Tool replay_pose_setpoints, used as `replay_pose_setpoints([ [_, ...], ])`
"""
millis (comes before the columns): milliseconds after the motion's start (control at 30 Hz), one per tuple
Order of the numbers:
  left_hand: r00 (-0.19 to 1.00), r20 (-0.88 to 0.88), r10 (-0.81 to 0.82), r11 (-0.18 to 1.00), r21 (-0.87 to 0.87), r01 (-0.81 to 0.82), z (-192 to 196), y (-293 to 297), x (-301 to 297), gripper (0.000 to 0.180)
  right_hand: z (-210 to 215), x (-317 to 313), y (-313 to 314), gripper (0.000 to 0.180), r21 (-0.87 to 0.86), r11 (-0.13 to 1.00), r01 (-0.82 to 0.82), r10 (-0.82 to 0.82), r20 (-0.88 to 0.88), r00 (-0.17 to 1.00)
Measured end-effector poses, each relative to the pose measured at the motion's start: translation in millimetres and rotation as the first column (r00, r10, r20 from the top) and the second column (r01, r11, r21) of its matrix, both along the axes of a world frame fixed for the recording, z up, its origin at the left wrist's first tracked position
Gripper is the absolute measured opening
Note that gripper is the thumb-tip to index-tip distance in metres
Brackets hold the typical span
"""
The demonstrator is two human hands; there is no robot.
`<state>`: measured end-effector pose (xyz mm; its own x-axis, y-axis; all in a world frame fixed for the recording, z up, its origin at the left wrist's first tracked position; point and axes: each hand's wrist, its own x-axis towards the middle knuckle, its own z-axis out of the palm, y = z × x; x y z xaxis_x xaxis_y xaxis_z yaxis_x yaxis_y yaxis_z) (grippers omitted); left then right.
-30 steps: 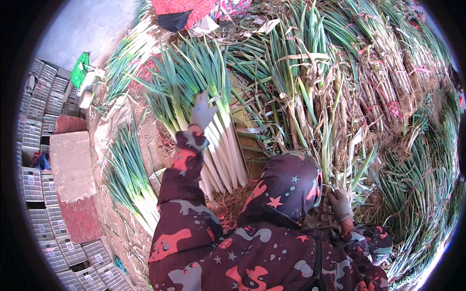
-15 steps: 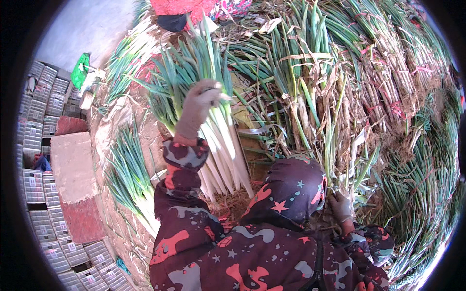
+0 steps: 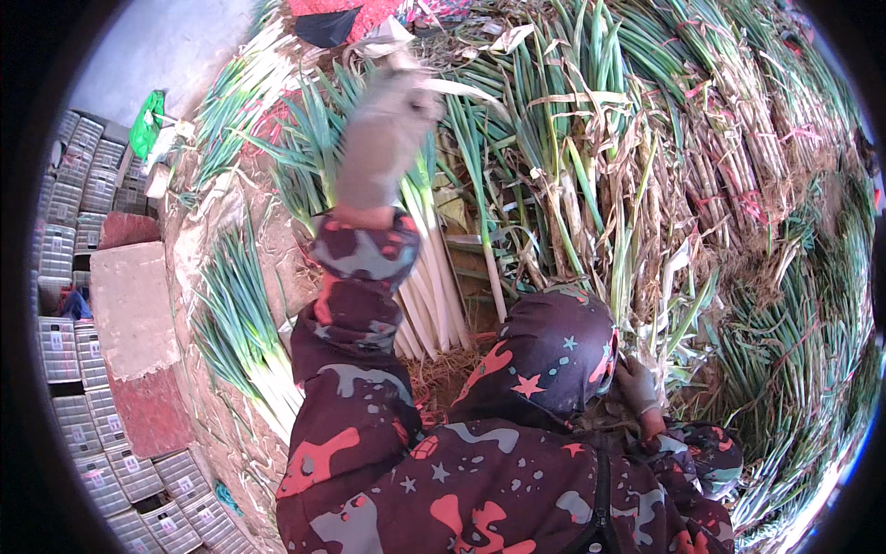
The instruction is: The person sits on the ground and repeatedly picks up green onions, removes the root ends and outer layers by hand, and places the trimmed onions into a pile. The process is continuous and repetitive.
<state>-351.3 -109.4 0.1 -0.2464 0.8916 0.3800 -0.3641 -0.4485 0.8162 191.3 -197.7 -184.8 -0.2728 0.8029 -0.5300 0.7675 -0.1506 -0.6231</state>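
Fingers of the left hand (image 3: 383, 129) are blurred; they look curled, with a pale strip (image 3: 471, 94) running out beside them, but we cannot tell whether they hold it. This gloved hand is raised over the green tops of a row of leeks (image 3: 429, 309), its arm crossing in front of part of the row. Fingers of the right hand (image 3: 639, 386), also gloved, are bent low among dry leaves (image 3: 664, 346), near the foot of the standing leeks; we cannot confirm a grip there, and we judge that the hand may be steadying stalks or itself. We find the row lying in front of the person, white ends toward the body and green tops away, an order that in our judgement keeps the shafts level and easy to count. A lone leek (image 3: 493, 277) lies just right of the row, apart from it, its white end likewise pointing to the person. To the left we record a second bunch (image 3: 242, 309), tops away, partly hidden by the sleeve (image 3: 365, 245). On the right, rougher leeks (image 3: 568, 198) with dry husks are massed close together, some bound with pink ties (image 3: 752, 205), presumably to keep the bundles from spreading. Beyond the second bunch, we note a slab (image 3: 137, 309) and, at the far left, grey blocks (image 3: 60, 342) stacked in close rows, well apart from both hands.
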Motion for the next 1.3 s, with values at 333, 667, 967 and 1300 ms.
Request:
replay_pose_setpoints([
  [333,0.535,-0.845,0.009,0.431,-0.479,-0.765,-283,-28,117,0.085,-21,20,-7,0.032,-0.081,0.994,0.077,-0.087,-0.124,0.988],
  [667,0.848,-0.521,0.098,0.186,-0.828,-0.530,-364,-82,142,0.086,6,10,2,0.038,-0.021,0.999,-0.036,0.035,-0.035,0.999],
  [967,0.957,-0.166,0.239,0.568,-0.775,-0.277,-308,-70,126,0.022,52,8,28,0.038,0.056,0.941,-0.334,0.325,0.132,0.937],
  [1300,0.940,0.272,0.205,0.863,-0.503,-0.042,-89,-89,109,0.039,138,-93,134,0.027,0.251,0.954,-0.165,0.245,-0.336,0.909],
])
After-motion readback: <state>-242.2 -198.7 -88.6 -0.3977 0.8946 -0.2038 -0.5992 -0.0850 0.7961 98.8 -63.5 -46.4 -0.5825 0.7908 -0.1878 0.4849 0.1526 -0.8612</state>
